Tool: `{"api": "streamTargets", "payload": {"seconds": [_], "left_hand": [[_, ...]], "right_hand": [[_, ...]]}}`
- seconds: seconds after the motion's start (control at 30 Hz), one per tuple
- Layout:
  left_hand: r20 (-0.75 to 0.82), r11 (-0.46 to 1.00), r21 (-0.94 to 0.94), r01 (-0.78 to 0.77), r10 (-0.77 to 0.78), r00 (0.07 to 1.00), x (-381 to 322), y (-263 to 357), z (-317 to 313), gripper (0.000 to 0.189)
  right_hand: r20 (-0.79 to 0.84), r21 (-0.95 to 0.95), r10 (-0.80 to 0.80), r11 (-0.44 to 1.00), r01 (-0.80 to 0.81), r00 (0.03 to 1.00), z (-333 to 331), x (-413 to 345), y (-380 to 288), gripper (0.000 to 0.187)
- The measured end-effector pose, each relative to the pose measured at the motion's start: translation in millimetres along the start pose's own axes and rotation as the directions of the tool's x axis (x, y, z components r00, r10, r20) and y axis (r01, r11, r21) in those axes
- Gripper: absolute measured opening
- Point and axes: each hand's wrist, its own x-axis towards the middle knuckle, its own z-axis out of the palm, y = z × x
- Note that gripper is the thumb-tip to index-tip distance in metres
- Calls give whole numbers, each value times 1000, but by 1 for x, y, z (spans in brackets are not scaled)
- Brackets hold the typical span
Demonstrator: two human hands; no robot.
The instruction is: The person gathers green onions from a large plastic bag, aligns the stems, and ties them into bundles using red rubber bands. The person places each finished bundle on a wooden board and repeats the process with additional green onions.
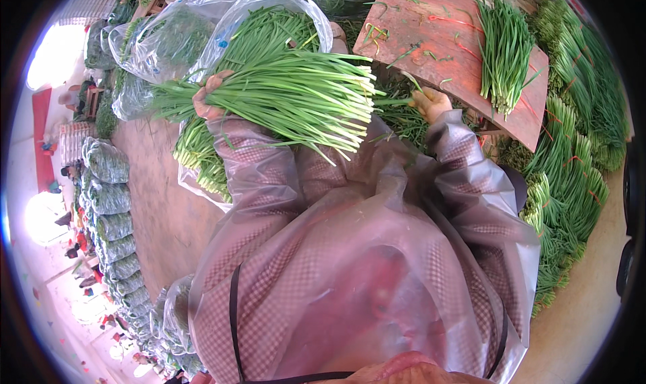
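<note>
A large loose bunch of garlic chives (298, 96) lies sideways, its pale cut ends to the right, with my left hand (211, 95) closed around it near the leafy end. Right of those ends, my right hand (430, 104) pinches a few green leaves. Beneath and behind the bunch, more chives (202, 167) fill an open clear plastic bag (323, 18). A separate bundle of chives (504, 61) rests on a worn reddish board (414, 35), beyond my right hand. Loose leaf scraps (404, 124) lie below my right hand.
Red ties (469, 51) and leaf bits are scattered on the board. Tied chive bundles (570, 182) are piled at the right. Filled plastic bags (111, 197) line the left side in a row. Another clear bag of greens (176, 35) stands at the upper left.
</note>
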Motion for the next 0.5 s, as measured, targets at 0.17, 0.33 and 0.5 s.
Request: {"api": "streamTargets", "payload": {"seconds": [0.17,0.33,0.5], "left_hand": [[168,895,-312,318,-277,946,2,3,4,29],[-112,986,46,159,-153,982,2,-6,12,42],[-134,969,-57,241,-246,960,9,7,8,39]], "right_hand": [[191,-75,-208,971,226,959,25,-21,-6,30],[298,217,-256,956,196,919,47,-18,-14,23],[62,-286,55,958,-35,997,-5,-13,2,25]]}}
